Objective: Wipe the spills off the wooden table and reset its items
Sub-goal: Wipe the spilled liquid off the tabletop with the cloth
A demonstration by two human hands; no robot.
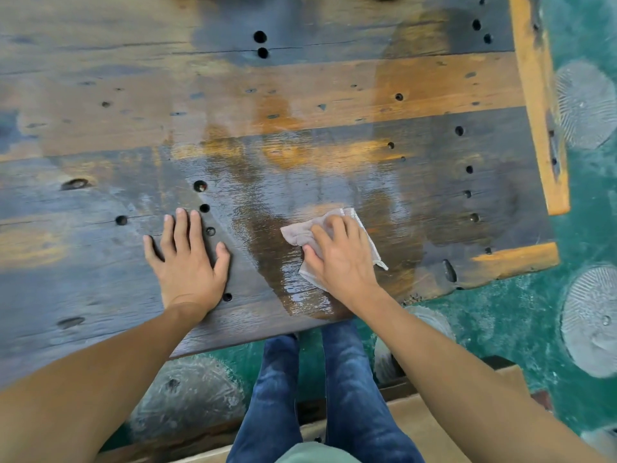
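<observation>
A weathered wooden table (pixel 100 135) with dark plank boards and several round holes fills the head view. A wet, shiny patch (pixel 293 192) spreads across its middle and reaches the near edge. My right hand (pixel 340 259) presses flat on a damp pale cloth (pixel 302 233) lying on that wet patch. My left hand (pixel 187 262) rests palm down on the dry wood to the left, fingers spread, holding nothing.
An orange-toned wooden rail (pixel 537 105) runs along the table's right side. Green floor (pixel 521 315) with round grey patterned patches lies beyond the table's right and near edges. My legs in blue jeans (pixel 314 396) stand by the near edge, with a wooden bench (pixel 420 416) behind them.
</observation>
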